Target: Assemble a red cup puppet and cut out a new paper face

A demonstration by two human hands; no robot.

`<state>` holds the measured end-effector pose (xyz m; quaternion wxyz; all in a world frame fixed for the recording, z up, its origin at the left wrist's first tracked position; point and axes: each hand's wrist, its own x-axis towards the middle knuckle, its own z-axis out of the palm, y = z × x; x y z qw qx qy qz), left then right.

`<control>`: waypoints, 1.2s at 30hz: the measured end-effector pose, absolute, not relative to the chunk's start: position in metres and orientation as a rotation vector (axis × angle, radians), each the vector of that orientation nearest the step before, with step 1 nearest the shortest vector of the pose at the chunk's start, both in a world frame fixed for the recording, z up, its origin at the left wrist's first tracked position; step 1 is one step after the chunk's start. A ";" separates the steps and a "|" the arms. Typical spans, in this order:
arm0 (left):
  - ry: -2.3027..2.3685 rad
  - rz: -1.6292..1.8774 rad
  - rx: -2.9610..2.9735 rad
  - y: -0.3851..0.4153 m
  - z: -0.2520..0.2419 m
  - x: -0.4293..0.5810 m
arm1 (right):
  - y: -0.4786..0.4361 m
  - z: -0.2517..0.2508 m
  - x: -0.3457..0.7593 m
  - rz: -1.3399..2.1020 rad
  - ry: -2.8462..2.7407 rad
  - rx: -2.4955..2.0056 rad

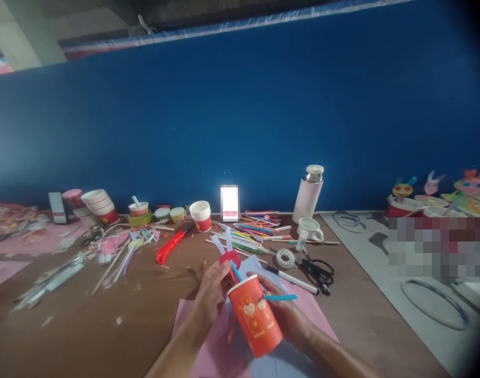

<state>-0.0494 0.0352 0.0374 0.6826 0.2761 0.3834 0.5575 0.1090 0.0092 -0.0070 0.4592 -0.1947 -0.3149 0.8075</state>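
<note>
My right hand (291, 312) is wrapped around a red paper cup (256, 317) with printed cartoon figures, tilted over the papers. A blue straw (281, 297) sticks out from the cup's right side. At the rim, my left hand (212, 289) pinches a red round cutout (231, 259) with two pale upright strips (228, 240). Just below the cutout a short blue piece (236, 271) shows, running toward the cup's mouth. Its lower end is hidden. Under both hands lie pink paper (208, 341) and a pale sheet (293, 365).
Black scissors (321, 272), a tape roll (285, 258) and a marker (293, 280) lie right of centre. Behind are coloured sticks (256, 231), a mug (310, 229), a thermos (308, 194) and paper cups (201, 215). A red-handled cutter (171, 247) and scraps lie left.
</note>
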 end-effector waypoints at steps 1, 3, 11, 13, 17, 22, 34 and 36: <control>0.860 1.249 0.627 0.035 0.037 -0.049 | 0.009 -0.006 0.109 1.985 -0.780 -0.492; 0.858 1.233 0.659 0.036 0.037 -0.050 | 0.009 -0.003 0.111 1.978 -0.816 -0.544; 0.863 1.235 0.784 0.043 0.032 -0.061 | 0.034 0.015 0.144 1.352 -1.632 -1.068; 0.862 1.258 0.773 0.044 0.033 -0.063 | 0.044 0.018 0.160 1.223 -1.696 -1.148; 0.886 1.298 0.733 0.045 0.036 -0.066 | 0.053 0.024 0.187 0.950 -1.887 -1.359; 0.913 1.320 0.743 0.045 0.035 -0.068 | 0.046 0.024 0.203 0.533 -2.095 -1.729; 0.931 1.347 0.726 0.044 0.041 -0.069 | 0.032 0.020 0.231 0.050 -2.139 -2.119; 0.919 1.360 0.725 0.044 0.046 -0.069 | 0.036 0.019 0.235 0.011 -2.136 -2.130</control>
